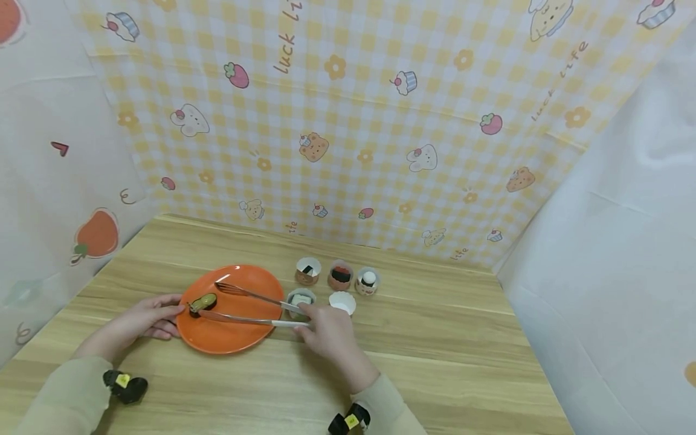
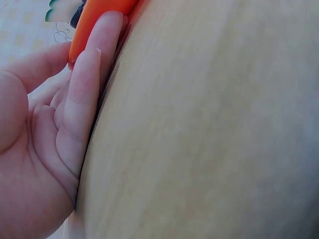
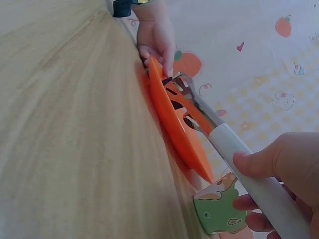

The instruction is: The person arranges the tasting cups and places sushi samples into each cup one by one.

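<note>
An orange plate (image 1: 239, 341) lies at the left, tilted in the wrist views. My left hand (image 1: 149, 317) holds its left rim, thumb on top and fingers beneath. Metal tongs with white handles (image 1: 283, 324) are gripped in my right hand (image 1: 331, 335). The spread tong arms reach over the plate; the far one has a fork-like end. Between their tips, close to the lower one, lies a small sushi-like piece (image 1: 203, 302) with a yellow-green top and dark base. Whether the tips touch it I cannot tell.
Beyond the right hand stand several small paper cups. One cup (image 1: 308, 279) holds a dark piece, another (image 1: 340, 284) a red-and-black one, a third (image 1: 367, 290) a white ball. A green-patterned cup (image 3: 219, 206) stands beside the plate. Patterned cloth (image 1: 348, 181) hangs behind the wooden table (image 1: 446, 362).
</note>
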### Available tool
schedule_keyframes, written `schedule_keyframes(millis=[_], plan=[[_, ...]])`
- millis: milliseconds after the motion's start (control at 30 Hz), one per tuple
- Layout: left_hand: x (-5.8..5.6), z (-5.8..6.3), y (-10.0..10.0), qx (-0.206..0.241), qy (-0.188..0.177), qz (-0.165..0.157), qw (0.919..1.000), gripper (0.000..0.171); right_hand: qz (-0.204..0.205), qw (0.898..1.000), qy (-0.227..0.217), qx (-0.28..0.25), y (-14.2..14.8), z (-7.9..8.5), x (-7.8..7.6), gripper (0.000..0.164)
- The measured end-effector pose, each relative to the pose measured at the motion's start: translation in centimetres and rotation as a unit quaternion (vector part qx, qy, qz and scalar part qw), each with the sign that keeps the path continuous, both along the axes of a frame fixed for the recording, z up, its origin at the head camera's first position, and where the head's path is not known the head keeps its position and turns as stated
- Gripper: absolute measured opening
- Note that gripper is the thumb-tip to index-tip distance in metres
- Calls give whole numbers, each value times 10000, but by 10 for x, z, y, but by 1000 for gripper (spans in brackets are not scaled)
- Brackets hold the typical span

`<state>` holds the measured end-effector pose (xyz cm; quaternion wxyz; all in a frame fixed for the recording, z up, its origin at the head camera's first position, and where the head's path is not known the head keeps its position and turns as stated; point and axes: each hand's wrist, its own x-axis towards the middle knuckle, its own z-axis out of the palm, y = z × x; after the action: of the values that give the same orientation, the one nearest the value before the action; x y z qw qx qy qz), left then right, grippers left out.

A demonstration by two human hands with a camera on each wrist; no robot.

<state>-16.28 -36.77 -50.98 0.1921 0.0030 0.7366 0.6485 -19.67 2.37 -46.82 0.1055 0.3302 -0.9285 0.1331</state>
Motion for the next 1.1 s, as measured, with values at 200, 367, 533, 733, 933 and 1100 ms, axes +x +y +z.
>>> schedule_keyframes(millis=[200,367,533,733,933,1100], plan=[[0,1,-1,43,-14,18,10000,67,55,9998,58,206,-4,6,-6,37],[0,2,0,29,-42,65,10000,68,206,9992,110,321,-5,11,-12,34],[1,0,-1,39,-53,75,9999,68,265,9988,153,374,-6,12,-15,35],[0,-1,-1,11,-50,82,10000,68,334,9989,25,331,-7,14,-15,33],[-1,-1,-2,37,-22,26,10000,68,427,9986,0,316,-7,16,-13,21],[-1,-1,-2,81,-37,14,10000,66,386,9988,-94,296,-5,17,-10,23]])
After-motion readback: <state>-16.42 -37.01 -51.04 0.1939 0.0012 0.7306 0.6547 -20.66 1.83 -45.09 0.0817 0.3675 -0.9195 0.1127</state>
